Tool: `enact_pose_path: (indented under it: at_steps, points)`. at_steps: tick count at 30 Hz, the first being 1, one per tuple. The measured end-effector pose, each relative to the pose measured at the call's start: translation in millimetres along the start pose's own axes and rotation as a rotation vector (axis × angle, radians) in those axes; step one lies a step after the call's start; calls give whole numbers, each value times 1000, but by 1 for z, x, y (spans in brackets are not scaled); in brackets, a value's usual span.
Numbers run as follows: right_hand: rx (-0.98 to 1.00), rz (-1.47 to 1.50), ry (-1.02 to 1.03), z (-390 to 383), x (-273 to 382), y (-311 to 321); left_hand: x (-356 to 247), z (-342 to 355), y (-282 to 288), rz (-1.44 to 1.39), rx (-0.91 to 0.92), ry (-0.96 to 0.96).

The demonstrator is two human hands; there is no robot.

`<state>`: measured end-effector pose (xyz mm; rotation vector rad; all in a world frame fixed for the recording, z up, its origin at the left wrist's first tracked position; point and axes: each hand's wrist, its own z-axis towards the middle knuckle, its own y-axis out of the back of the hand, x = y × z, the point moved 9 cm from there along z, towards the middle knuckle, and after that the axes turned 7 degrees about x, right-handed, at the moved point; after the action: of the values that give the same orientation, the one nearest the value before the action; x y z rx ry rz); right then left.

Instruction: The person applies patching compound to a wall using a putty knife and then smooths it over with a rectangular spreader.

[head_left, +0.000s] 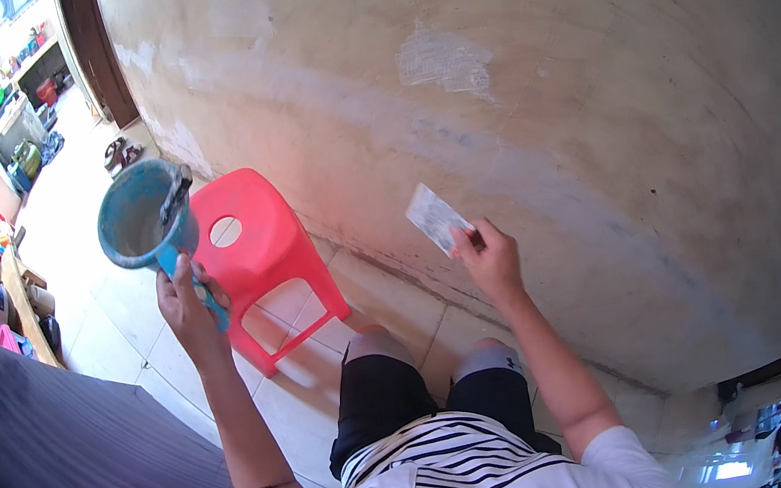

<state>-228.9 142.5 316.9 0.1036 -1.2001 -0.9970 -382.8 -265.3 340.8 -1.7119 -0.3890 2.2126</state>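
Observation:
My left hand (190, 307) grips the handle of a blue plastic dipper (126, 221), raised over the left side of a red plastic stool (258, 223). A dark tool (173, 200), too small to make out exactly, leans inside the dipper. My right hand (488, 260) pinches a thin, pale rectangular piece (433, 213) by its lower end, held in front of the beige wall (566, 70). That wall has rough whitish patches and streaks.
A grey striped covered surface (81, 457) is at lower left. Beyond it are a wooden board (19, 296), buckets and other items. A doorway (99, 55) leads to a cluttered area at upper left, with shoes (120, 154) beside it. My knees are below the stool's right side.

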Motion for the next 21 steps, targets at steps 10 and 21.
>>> enact_pose_path:
  at_steps: [10,21]
  points:
    - [-57,-13,269,83,86,-49,-32,-71,30,86,-137,19]
    - [-219,-207,368,140,119,23,4,0,34,51,-198,-59]
